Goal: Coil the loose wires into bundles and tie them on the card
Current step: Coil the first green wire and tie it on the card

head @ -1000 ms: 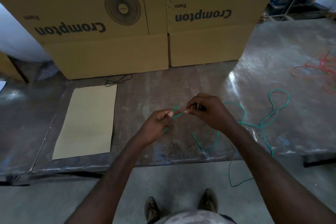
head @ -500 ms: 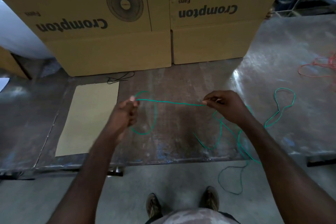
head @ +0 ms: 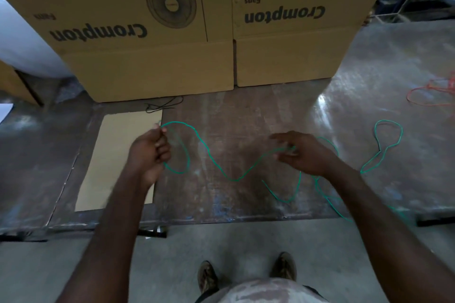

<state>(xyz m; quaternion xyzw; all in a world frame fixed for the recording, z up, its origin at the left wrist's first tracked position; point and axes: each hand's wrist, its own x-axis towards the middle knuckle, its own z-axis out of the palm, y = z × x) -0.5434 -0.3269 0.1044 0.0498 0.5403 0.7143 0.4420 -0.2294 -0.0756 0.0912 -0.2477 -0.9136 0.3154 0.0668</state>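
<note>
Two bare hands work over a worn, dark metal-topped table [head: 246, 110]. The left hand [head: 150, 152] is clenched around the thin green wire [head: 214, 167], gripping a loop of it that hangs in an oval just right of the fist. The fist sits at the right edge of the flat tan cardboard card [head: 118, 155], which lies on the table's left part. From the fist the green wire runs right in a slack wave, dipping toward the near edge, then rising to the right hand [head: 302, 152]. That hand's fingers are blurred; they seem loosely curled with the wire passing through them, though I cannot tell whether they pinch it.

Right of that hand, more green wire lies in loose loops on the table, and a strand drops over the near edge.

Far side: two large brown cardboard boxes [head: 172, 32] printed "Crompton Fans", upside down, standing side by side. A short black wire [head: 165, 106] lies at the foot of the left box, just beyond the card. An orange wire [head: 433, 96] is tangled at the far right, well apart from the hands.
</note>
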